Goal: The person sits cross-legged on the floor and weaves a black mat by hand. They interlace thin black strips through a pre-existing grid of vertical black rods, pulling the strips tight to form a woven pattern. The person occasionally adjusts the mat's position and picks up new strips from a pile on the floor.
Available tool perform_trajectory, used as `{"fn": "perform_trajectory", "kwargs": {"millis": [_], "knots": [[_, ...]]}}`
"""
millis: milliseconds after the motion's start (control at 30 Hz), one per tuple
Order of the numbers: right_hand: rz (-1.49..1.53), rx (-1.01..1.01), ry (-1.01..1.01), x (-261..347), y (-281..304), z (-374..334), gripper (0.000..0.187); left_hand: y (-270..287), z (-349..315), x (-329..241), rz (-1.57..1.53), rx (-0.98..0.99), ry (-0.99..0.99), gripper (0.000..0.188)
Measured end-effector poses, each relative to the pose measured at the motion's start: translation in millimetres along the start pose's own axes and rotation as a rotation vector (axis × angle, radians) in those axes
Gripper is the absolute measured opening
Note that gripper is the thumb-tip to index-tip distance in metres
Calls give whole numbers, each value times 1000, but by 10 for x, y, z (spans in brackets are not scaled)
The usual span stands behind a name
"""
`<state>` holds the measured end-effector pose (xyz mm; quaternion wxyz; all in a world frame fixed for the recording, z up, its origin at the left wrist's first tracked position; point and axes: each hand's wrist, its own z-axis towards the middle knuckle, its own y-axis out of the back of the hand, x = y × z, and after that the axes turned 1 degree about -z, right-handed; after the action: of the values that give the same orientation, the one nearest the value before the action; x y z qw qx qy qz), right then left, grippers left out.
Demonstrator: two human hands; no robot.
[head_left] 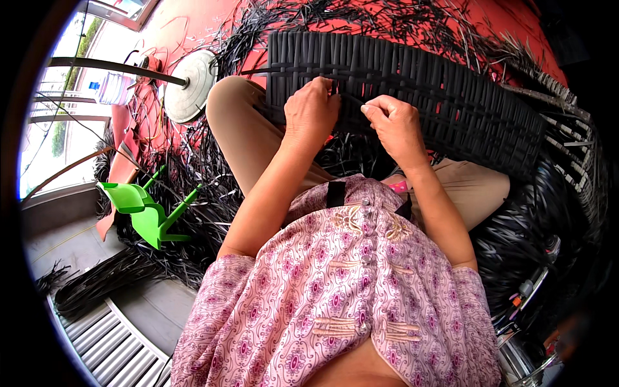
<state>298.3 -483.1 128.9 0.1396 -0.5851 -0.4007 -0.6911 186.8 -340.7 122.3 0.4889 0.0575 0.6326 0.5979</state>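
Note:
A long panel of woven black flat strips lies across my lap, resting toward my raised left knee. Over its left part, my left hand is closed, thumb and fingertips pinched at the weave. Just to the right, my right hand pinches a thin black strip between thumb and index finger. The strip seems to run between both hands, though it is hard to separate from the dark weave behind it. Small red gaps show through the panel near my hands.
Loose black strips cover much of the red floor. At left stand a green plastic chair and a round pale base with a pole. A white slatted rack is at lower left, a strip-wrapped frame at right.

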Motion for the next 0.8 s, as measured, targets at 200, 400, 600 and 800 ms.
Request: {"fn": "perform_trajectory", "kwargs": {"millis": [200,400,600,800], "knots": [[-215,-133,177,39,-90,59,16,-87,-76,-28,28,-128,-55,26],[-302,-155,287,46,-104,121,15,-115,-117,-44,-28,-139,-3,25],[-346,-155,323,60,-136,114,13,-107,-73,-34,-37,-100,39,21],[-394,-147,337,25,-159,131,13,-144,-49,22,-197,-80,115,22]]}}
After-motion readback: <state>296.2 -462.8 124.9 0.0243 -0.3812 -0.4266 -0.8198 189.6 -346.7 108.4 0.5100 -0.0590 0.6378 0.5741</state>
